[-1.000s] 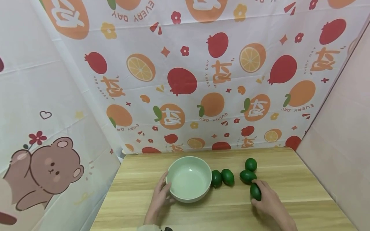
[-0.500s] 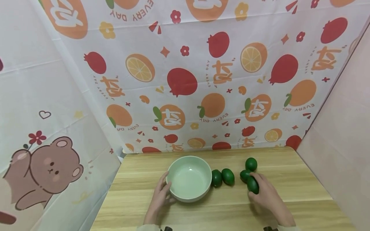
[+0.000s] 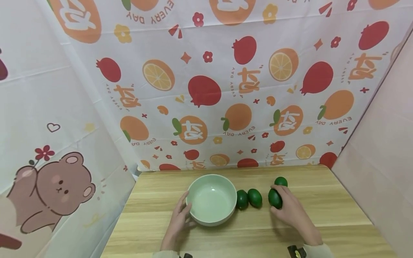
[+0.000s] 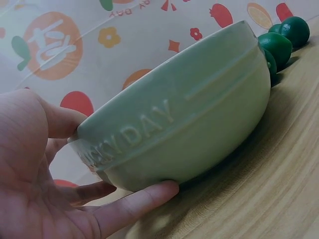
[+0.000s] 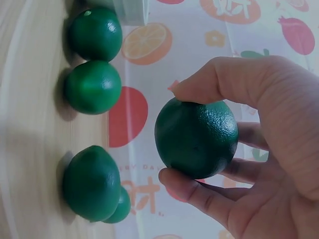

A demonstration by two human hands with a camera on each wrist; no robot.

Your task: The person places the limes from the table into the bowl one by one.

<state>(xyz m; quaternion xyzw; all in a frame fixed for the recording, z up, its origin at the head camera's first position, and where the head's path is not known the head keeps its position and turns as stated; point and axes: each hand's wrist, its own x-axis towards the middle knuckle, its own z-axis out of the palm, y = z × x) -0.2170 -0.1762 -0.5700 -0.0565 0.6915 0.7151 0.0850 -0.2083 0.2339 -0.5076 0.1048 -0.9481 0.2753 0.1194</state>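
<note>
Right of the bowl [image 3: 211, 200], the right hand [image 3: 289, 208] pinches a lime [image 3: 275, 199]; four limes [image 5: 93, 87] wait. The left hand [image 3: 180, 215] grips the bowl, none inside.

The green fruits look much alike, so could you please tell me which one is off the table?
It is the green fruit pinched in the right hand; the other four green fruits rest on the wooden table.

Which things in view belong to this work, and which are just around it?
In the job:
Pale green bowl, held by the left hand
Dark green fruit, held in the right hand
Four similar fruits on the table, probably

Apparently just surroundings:
Fruit-print cloth
Bear-print cloth
</note>
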